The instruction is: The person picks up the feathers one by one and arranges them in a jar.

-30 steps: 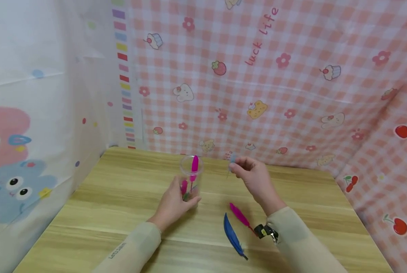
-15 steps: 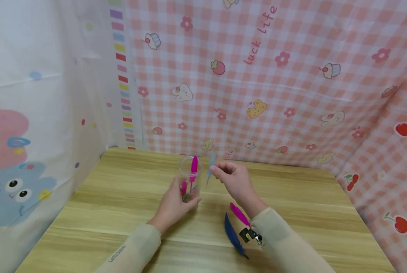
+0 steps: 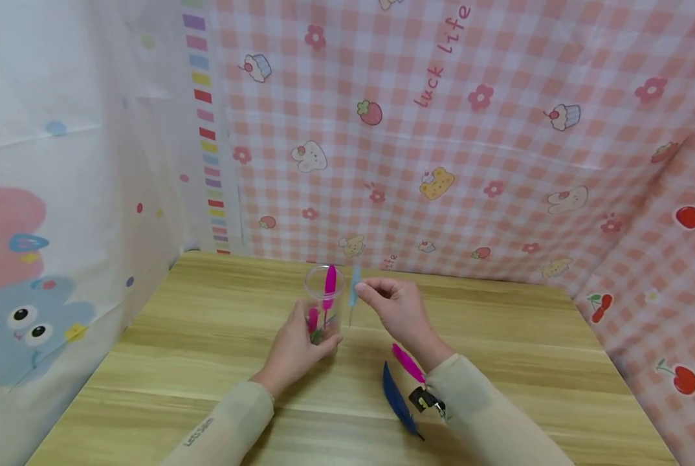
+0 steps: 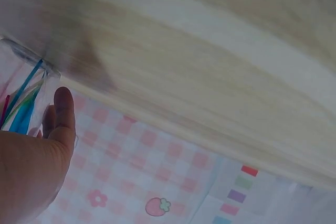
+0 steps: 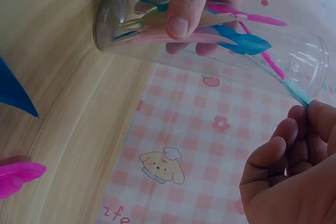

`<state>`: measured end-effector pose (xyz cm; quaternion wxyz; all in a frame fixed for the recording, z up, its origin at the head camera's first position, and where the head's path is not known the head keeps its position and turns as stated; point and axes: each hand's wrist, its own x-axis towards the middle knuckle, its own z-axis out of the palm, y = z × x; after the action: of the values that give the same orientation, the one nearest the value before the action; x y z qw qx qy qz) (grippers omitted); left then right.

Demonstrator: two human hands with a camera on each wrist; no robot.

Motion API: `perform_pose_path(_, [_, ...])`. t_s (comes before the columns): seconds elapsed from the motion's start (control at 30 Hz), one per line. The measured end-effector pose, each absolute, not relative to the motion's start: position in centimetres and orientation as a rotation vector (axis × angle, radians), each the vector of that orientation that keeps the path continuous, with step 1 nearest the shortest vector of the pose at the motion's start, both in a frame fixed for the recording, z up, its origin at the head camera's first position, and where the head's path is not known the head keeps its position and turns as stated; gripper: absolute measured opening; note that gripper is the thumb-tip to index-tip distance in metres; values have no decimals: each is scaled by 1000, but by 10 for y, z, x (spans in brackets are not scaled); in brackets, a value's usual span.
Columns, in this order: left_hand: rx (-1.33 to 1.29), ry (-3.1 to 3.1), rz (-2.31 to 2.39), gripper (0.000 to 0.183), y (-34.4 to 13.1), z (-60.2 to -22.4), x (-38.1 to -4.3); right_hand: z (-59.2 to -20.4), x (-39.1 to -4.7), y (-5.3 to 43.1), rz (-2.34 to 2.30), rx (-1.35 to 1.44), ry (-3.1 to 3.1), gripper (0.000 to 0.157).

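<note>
In the head view, my left hand (image 3: 294, 349) grips a clear plastic jar (image 3: 336, 309) standing upright on the table. Inside it are several feathers; a magenta feather (image 3: 329, 288) reaches up to the rim. The right wrist view also shows a blue feather (image 5: 249, 44) and paler pink and green ones in the jar. My right hand (image 3: 398, 314) pinches a light blue feather (image 3: 354, 279) by its vane, quill down, just right of the jar and apart from its rim. On the table near my right wrist lie a dark blue feather (image 3: 397, 399) and another magenta feather (image 3: 408, 363).
A wooden table (image 3: 196, 336) spans the space below. Behind it hangs a pink checked cloth (image 3: 475, 142), with a white printed cloth (image 3: 91, 188) on the left. A small black item (image 3: 422, 398) with a metal clip hangs by the right sleeve.
My right hand has moved left with the light blue feather, from well right of the jar to close beside it, and has lowered slightly. My left hand and the jar stay in place.
</note>
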<state>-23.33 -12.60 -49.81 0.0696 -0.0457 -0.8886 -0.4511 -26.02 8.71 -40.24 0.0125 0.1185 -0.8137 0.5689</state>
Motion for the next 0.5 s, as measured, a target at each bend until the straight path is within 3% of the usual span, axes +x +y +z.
perform_pose_path(0.5, [-131, -2674, -1379, 79, -127, -497, -232, -403, -256, 77, 1662, 555, -2512, 20])
